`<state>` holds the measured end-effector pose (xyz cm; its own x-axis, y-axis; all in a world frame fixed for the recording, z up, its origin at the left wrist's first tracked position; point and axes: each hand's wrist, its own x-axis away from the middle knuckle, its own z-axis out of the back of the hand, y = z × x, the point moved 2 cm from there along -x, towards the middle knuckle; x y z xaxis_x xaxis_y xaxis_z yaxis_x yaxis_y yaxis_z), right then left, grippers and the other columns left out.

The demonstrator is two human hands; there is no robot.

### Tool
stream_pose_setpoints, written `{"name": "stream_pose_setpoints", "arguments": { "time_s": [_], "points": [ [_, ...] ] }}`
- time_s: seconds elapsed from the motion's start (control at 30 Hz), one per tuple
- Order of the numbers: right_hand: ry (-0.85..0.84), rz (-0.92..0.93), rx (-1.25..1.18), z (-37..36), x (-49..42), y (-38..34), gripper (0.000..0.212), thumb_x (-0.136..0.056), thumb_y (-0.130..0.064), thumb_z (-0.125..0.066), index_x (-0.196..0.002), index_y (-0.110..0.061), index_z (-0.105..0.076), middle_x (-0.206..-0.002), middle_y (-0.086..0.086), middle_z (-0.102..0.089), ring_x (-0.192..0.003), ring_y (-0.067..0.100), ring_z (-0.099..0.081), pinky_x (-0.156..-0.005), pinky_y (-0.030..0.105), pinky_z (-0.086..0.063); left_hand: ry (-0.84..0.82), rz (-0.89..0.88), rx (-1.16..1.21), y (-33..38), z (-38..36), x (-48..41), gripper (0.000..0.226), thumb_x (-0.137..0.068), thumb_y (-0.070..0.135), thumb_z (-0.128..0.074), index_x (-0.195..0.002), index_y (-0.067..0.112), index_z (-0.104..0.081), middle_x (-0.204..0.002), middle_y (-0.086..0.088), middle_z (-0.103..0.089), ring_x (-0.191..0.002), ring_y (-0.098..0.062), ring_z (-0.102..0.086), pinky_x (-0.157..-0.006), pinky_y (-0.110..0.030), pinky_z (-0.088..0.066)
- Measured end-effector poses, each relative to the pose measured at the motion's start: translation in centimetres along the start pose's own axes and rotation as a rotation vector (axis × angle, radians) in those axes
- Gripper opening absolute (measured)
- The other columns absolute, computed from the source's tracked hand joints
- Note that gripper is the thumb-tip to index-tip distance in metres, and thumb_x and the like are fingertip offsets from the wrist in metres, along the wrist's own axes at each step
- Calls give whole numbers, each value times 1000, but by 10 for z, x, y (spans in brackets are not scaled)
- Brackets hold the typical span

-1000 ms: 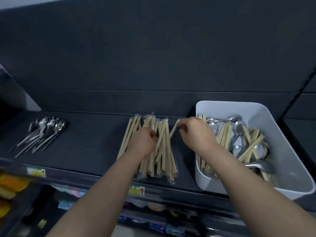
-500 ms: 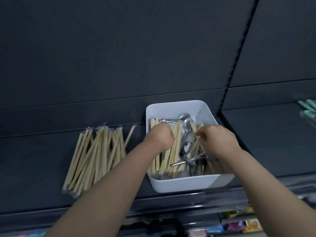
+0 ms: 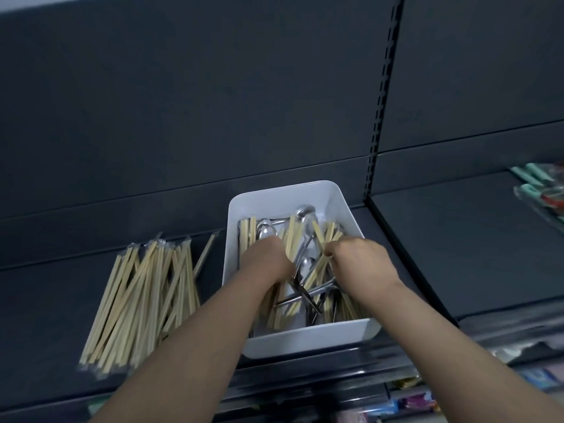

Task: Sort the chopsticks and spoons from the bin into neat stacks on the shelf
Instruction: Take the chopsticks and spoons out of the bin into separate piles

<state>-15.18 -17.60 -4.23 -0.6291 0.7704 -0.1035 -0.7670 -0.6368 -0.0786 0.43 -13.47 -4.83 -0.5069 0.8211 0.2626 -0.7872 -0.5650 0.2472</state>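
A white plastic bin (image 3: pixel 308 338) stands on the dark shelf (image 3: pixel 45 300) and holds mixed wrapped wooden chopsticks (image 3: pixel 293 238) and metal spoons (image 3: pixel 305 210). Both of my hands are down inside it. My left hand (image 3: pixel 268 259) is curled into the chopsticks on the bin's left side, its fingers hidden under its back. My right hand (image 3: pixel 361 262) pinches a few chopsticks near the bin's middle with its fingertips. Left of the bin, a loose stack of wrapped chopsticks (image 3: pixel 143 303) lies on the shelf. The spoon stack is out of view.
A slotted upright post (image 3: pixel 381 96) divides the shelving just right of the bin. The neighbouring shelf on the right carries packaged goods with mint-green handles (image 3: pixel 540 184). Lower shelves with coloured packets (image 3: pixel 418 401) show under the front edge.
My view swung right, away from the spoon stack. Both hands left the chopstick stack on the shelf and moved into the bin, where they have since dug a little deeper.
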Motion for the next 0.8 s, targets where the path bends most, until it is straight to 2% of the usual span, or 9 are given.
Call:
{"name": "stream_pose_setpoints", "arguments": {
  "time_s": [0.07, 0.17, 0.23, 0.4, 0.47, 0.53, 0.63, 0.73, 0.8],
  "points": [
    [-40, -40, -13, 1, -3, -4, 32, -83, -4, -51, -104, -23, -65, -98, 1, -67, -89, 27, -64, -67, 30, -45, 13, -6, 102, -7, 3, -2, 15, -77, 25, -67, -76, 13, -58, -70, -8, -57, -74, -28, -63, -58, -27, -43],
    [-175, -141, -37, -2, -17, -13, 28, -86, -2, -51, -109, -13, -62, -110, 9, -65, -102, 30, -62, -76, 33, -48, 80, -5, 228, -17, 10, -3, 25, -77, 26, -68, -59, 12, -59, -59, -7, -58, -67, -28, -65, -58, -27, -46],
    [-223, -223, -102, -6, -30, -16, 26, -90, -10, -53, -116, -9, -59, -118, 10, -62, -108, 30, -61, -81, 33, -49, 153, -19, 279, -22, 14, -2, 30, -78, 25, -67, -55, 12, -53, -59, -11, -58, -64, -29, -65, -61, -31, -52],
    [-267, -392, -366, -23, -46, -22, 38, -86, -22, -63, -119, -10, -49, -119, 11, -61, -110, 31, -60, -84, 35, -49, 305, -65, 403, -29, 21, 2, 22, -83, 26, -66, -73, 7, -63, -76, -9, -69, -74, -29, -66, -70, -41, -56],
    [-246, -438, -440, -24, -45, -22, 35, -85, -18, -64, -115, -9, -49, -115, 12, -63, -107, 31, -61, -82, 34, -49, 352, -68, 426, -30, 22, 3, 21, -85, 23, -63, -76, 4, -64, -81, -9, -69, -79, -29, -65, -72, -40, -54],
    [-175, -440, -488, -17, -45, -20, 33, -86, -16, -59, -115, -6, -48, -115, 14, -63, -107, 33, -61, -81, 34, -47, 349, -60, 396, -32, 23, 2, 25, -86, 22, -62, -65, 7, -60, -75, -9, -67, -75, -30, -62, -66, -36, -52],
    [-24, -396, -483, 2, -43, -16, 40, -93, -23, -51, -129, -9, -41, -113, 13, -63, -105, 35, -58, -77, 35, -41, 221, -31, 200, -29, 16, -3, 34, -83, 21, -62, -55, 13, -44, -67, -11, -56, -67, -27, -54, -54, -29, -39],
    [34, -322, -492, 17, -40, -16, 60, -95, -22, -49, -147, -17, -18, -85, 2, -58, -81, 30, -54, -67, 33, -36, 114, -28, 38, -18, 5, -5, 11, -83, 19, -64, -78, 15, -55, -92, -10, -66, -80, -26, -59, -63, -29, -45],
    [103, -295, -474, 25, -39, -15, 78, -95, -20, -52, -152, -19, 2, -70, -4, -50, -64, 23, -49, -57, 32, -34, 62, -25, -41, -12, -3, -6, 24, -83, 18, -67, -103, 12, -56, -106, -9, -65, -95, -28, -63, -72, -31, -50]
  ]
}}
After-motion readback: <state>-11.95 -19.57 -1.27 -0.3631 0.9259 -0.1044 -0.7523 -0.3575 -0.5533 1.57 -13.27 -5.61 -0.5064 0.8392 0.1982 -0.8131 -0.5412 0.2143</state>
